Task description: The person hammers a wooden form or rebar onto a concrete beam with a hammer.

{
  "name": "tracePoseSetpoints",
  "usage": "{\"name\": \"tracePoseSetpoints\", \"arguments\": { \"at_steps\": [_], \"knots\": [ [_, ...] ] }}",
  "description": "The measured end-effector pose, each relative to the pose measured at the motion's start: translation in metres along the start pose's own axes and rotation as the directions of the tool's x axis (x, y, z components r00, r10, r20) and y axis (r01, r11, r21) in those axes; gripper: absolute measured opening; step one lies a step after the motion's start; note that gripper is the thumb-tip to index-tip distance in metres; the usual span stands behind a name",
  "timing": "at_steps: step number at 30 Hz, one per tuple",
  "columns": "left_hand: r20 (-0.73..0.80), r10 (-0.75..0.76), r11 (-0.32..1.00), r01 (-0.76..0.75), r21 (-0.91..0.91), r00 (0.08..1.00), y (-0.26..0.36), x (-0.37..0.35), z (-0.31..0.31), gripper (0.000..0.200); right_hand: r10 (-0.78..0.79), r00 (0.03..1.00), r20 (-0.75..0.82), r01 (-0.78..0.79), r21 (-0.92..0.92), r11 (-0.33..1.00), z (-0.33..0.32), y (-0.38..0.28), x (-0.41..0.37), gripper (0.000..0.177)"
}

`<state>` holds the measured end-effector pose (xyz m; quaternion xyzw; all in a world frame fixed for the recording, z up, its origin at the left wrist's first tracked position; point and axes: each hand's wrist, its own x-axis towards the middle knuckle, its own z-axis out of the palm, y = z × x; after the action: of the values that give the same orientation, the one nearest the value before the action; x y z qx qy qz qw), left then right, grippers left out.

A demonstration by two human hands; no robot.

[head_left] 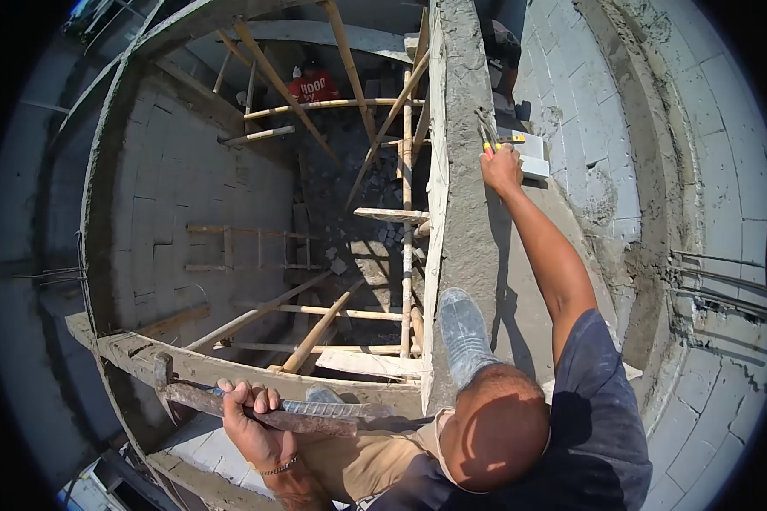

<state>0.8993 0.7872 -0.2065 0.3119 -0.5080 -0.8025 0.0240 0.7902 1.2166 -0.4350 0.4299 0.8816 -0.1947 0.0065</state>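
Note:
My left hand (249,419) is closed around the rusty metal handle of a hammer (187,393), whose head points left over a concrete ledge (128,351). A ribbed steel bar (341,410) lies along the handle. My right hand (503,169) is stretched far forward and grips yellow-handled pliers (488,136) at the top of a rough concrete beam (462,213). A small white block (533,153) sits just right of the pliers. A grey boot (464,336) stands on the beam.
A deep block-walled pit (187,187) drops away left of the beam, crossed by wooden poles (315,328) and a ladder (247,247). A person in a red shirt (312,85) stands at the far side. Steel bars (716,281) jut from the right wall.

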Motion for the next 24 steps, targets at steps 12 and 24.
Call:
{"name": "tracePoseSetpoints", "arguments": {
  "at_steps": [12,24],
  "knots": [
    [-0.260,-0.002,0.975,0.060,0.214,0.966,-0.073,-0.027,0.058,0.014,-0.222,0.944,-0.242,0.197,-0.121,0.973,0.046,0.009,0.009,0.054],
    [-0.105,-0.231,0.872,0.254,0.419,0.967,-0.174,0.012,0.069,0.019,-0.740,0.597,0.309,0.358,0.723,0.591,-0.005,0.017,-0.165,0.011]
  ]
}}
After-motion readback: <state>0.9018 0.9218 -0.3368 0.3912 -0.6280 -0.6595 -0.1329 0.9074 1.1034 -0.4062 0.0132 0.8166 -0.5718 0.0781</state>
